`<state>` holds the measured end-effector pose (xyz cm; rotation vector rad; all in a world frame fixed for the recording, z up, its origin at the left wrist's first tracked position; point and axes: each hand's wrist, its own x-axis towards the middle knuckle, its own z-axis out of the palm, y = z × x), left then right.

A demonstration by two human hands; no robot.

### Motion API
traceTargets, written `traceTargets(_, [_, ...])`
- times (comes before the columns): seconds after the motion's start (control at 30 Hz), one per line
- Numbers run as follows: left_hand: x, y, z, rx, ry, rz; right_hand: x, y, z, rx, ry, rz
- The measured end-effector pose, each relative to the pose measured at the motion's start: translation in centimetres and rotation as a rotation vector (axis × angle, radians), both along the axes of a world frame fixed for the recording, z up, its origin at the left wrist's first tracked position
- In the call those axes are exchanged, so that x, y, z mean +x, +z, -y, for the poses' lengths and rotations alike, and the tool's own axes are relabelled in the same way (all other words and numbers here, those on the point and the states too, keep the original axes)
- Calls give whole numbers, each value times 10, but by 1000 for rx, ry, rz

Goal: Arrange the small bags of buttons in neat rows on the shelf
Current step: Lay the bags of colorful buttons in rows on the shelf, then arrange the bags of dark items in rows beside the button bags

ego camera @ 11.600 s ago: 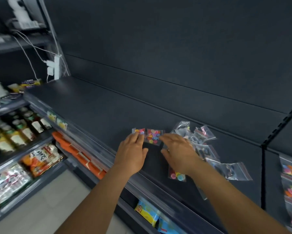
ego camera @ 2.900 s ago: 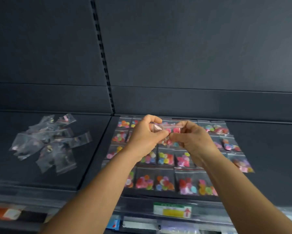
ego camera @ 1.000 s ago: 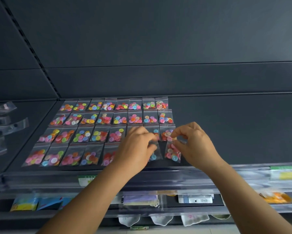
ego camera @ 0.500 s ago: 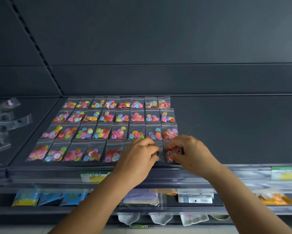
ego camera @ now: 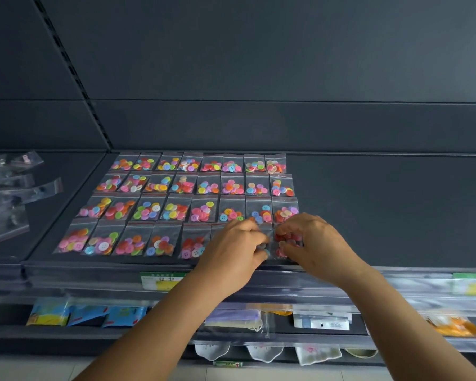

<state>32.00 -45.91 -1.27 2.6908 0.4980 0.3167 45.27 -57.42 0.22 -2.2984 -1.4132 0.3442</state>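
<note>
Small clear bags of coloured buttons (ego camera: 201, 188) lie in several neat rows on the dark shelf (ego camera: 382, 210). At the right end of the front row lies a bag of red and pink buttons (ego camera: 286, 244). My right hand (ego camera: 314, 243) pinches this bag with curled fingers against the shelf. My left hand (ego camera: 235, 248) sits just left of it, fingers curled on the neighbouring front-row bag (ego camera: 264, 247), most of which is hidden under the hand.
Empty clear bags (ego camera: 14, 193) lie loose on the adjoining shelf section at the left. A price label (ego camera: 160, 280) sits on the shelf's front rail. Packaged goods (ego camera: 83, 316) fill the lower shelf. Bare shelf extends right of the rows.
Both hands have lowered the bag of red and pink buttons from above the rows down onto the front row's right end. The view has shifted slightly.
</note>
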Motion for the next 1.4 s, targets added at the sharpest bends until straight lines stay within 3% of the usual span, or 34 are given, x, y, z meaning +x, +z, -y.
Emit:
traceTargets(0.2, [-9,9,-10,23,49,-12,-5,1,-15,54,-15,50])
traceTargets(0.43, [-47,21,-47,116,205,-19,-33,8,-62,52,111,144])
traceTargets(0.97, [-222,31,-220,100,495,5,-193,19,-271,49,334,145])
traceTargets(1.23, [-297,16,-290,91,533,-52,-261,8,-347,-23,335,127])
traceTargets(1.4, [-309,2,-308,79,518,-70,-272,0,-376,-84,222,121])
